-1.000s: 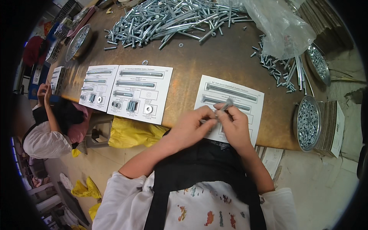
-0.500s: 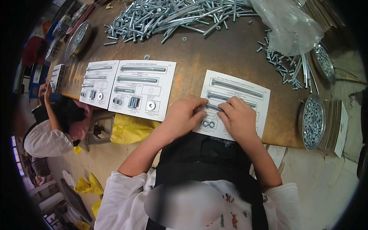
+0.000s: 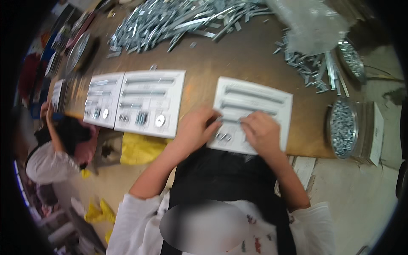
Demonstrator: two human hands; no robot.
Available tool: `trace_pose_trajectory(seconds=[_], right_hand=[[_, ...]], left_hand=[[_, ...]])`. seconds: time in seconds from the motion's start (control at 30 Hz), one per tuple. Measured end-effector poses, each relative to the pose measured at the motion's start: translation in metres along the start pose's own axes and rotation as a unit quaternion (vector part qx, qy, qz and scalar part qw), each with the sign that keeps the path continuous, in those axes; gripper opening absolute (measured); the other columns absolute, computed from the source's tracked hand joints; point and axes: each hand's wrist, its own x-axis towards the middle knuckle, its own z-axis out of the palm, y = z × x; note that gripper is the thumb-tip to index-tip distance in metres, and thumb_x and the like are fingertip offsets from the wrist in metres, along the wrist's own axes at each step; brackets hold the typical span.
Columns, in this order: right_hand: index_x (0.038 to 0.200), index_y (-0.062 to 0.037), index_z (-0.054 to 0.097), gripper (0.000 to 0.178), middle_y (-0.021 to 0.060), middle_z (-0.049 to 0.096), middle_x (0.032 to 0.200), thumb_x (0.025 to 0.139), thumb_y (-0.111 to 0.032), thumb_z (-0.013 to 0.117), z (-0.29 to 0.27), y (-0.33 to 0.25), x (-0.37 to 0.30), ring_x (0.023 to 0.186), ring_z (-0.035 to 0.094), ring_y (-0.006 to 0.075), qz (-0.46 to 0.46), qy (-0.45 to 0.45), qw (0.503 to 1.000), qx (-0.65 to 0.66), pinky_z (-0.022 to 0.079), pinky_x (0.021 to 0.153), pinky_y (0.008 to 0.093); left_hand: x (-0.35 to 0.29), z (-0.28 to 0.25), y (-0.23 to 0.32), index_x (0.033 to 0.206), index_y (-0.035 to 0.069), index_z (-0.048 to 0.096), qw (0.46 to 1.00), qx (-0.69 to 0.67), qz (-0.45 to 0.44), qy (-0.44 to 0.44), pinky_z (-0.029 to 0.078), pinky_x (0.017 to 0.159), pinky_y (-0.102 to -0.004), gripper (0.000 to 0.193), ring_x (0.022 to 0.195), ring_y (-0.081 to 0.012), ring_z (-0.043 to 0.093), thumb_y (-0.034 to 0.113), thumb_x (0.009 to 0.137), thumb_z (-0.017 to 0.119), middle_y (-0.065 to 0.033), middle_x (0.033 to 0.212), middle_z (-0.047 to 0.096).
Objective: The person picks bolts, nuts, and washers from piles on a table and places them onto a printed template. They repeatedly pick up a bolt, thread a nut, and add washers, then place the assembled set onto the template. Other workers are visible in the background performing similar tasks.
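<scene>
In front of me lies a white printed card (image 3: pixel 255 91) carrying a long bolt (image 3: pixel 255 94), a second bolt (image 3: pixel 250 108) below it and a shorter bolt (image 3: pixel 230 120) under that. My left hand (image 3: pixel 195 127) pinches the short bolt's left end between thumb and forefinger. The fingertips of my right hand (image 3: pixel 262 132) close on its other end. Two ring-shaped nuts (image 3: pixel 223 137) sit side by side just below, near my left thumb. My right hand covers the card's lower right part. Motion blur softens the picture.
Left of my hands stand two filled cards (image 3: pixel 148 106). A heap of bolts (image 3: pixel 170 25) lies at the back, with smaller bolts (image 3: pixel 304 63) and a clear plastic bag (image 3: pixel 310 29) at right. A bowl of small metal parts (image 3: pixel 343 127) stands by the right edge. Another person (image 3: pixel 53 144) sits at left.
The view has shifted slightly and blurred. My fingertips have drawn apart toward the two ends of the short bolt, so more of it shows between them.
</scene>
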Motion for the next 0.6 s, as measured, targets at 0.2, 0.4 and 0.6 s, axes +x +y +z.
trace_pose_trajectory(seconds=[0.2,0.4,0.6], right_hand=[[0.11,-0.0091,0.069,0.029,0.0077,0.065,0.1,0.083,-0.018,0.074,-0.038,0.008,0.011,0.092,0.065,0.0302,0.121,-0.038,0.987,0.098,0.053,0.078,0.0406],[0.113,-0.0032,0.062,0.028,0.0188,0.064,0.103,0.088,-0.016,0.065,-0.099,0.14,0.035,0.089,0.065,0.0421,0.26,0.147,0.93,-0.212,0.051,0.076,0.0517],[0.111,-0.0069,0.064,0.033,0.0185,0.063,0.103,0.084,-0.024,0.072,-0.09,0.169,0.055,0.09,0.066,0.0416,0.345,0.099,0.907,-0.221,0.053,0.076,0.0529]], left_hand=[[0.011,-0.015,0.017,0.108,0.002,0.07,0.997,-0.06,-0.044,-0.019,0.053,0.067,-0.0334,0.028,0.07,-0.0221,0.065,0.014,0.084,0.076,-0.0122,0.081,0.067],[0.111,0.003,0.058,0.109,0.004,0.072,0.993,-0.094,0.071,-0.014,0.053,0.067,-0.0336,0.025,0.077,-0.026,0.069,0.021,0.092,0.067,-0.0142,0.091,0.07],[0.237,0.108,0.089,0.111,0.007,0.069,0.976,0.046,0.212,0.008,0.053,0.08,-0.043,0.028,0.09,-0.0343,0.066,0.021,0.086,0.069,-0.0144,0.101,0.066]])
